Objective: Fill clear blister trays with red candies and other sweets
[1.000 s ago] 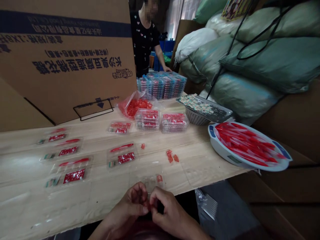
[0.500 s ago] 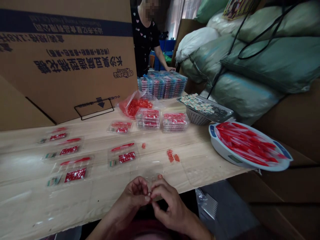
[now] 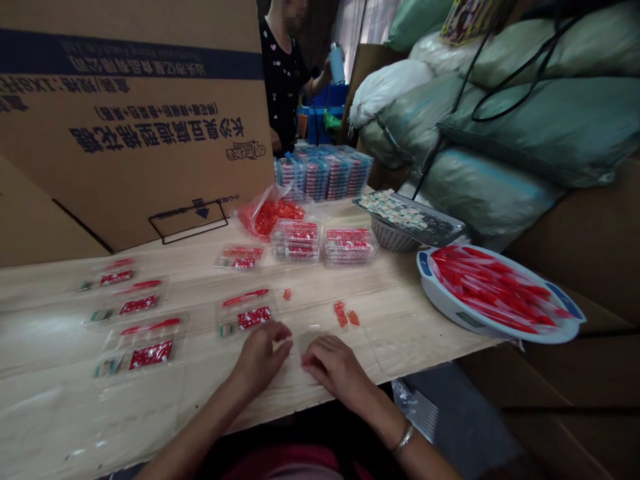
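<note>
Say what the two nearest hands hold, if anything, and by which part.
Cannot be told: nothing shows clearly in the left hand or the right hand, but fingers could hide something small.

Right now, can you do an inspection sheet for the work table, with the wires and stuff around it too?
Surface: pale wood-grain table, glare at its left.
Job's things: clear trays holding red items; stacked trays behind; white basin of red wrapped pieces at right.
Clutter: small loose red pieces.
Grips: left grip, thumb and fingers apart; right grip, fingertips together, contents hidden.
Cables: black cord looping before the sacks.
Surroundings: big cardboard box, sacks, another person holding a bluish bottle-like thing.
</note>
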`<state>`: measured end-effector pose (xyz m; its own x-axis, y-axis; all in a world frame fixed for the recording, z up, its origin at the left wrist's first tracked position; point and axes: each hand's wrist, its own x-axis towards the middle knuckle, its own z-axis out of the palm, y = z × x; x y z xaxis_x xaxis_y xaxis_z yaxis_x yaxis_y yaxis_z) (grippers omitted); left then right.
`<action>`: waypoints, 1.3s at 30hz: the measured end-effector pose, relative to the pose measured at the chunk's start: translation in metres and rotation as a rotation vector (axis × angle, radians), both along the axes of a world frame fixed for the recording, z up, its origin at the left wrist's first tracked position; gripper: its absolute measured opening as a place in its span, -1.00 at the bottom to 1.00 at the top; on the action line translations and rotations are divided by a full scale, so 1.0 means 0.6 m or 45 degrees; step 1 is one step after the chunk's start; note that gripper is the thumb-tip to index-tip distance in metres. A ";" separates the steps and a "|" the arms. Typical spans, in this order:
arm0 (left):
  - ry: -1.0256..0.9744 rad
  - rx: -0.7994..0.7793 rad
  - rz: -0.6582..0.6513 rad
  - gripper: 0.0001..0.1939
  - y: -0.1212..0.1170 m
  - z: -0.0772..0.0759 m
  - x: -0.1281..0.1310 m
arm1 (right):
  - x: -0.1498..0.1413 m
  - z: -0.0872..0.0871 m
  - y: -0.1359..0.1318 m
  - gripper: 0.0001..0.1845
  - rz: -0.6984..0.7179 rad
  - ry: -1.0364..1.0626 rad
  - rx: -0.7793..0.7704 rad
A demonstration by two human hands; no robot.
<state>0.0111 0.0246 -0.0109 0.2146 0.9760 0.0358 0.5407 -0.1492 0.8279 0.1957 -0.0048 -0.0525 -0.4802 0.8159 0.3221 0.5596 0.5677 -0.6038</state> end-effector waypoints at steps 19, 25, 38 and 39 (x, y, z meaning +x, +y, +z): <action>-0.903 -0.642 -0.008 -0.82 -0.005 0.031 0.042 | -0.009 0.049 0.012 -0.92 -0.288 0.781 -0.419; -1.109 -0.835 0.163 -0.68 -0.032 0.018 0.018 | -0.030 0.038 -0.012 -0.83 -0.141 0.878 -0.579; -0.731 -0.517 0.124 -0.75 -0.067 -0.016 -0.009 | -0.041 0.031 -0.027 -0.85 -0.042 0.804 -0.672; -0.559 -0.360 0.100 -0.80 -0.067 -0.021 -0.014 | -0.035 0.032 -0.023 -0.90 -0.027 0.652 -0.571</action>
<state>0.0025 -0.0155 -0.0237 0.1644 0.9731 -0.1614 0.1345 0.1400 0.9810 0.1746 -0.0183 -0.0332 -0.3397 0.9311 0.1330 0.1487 0.1928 -0.9699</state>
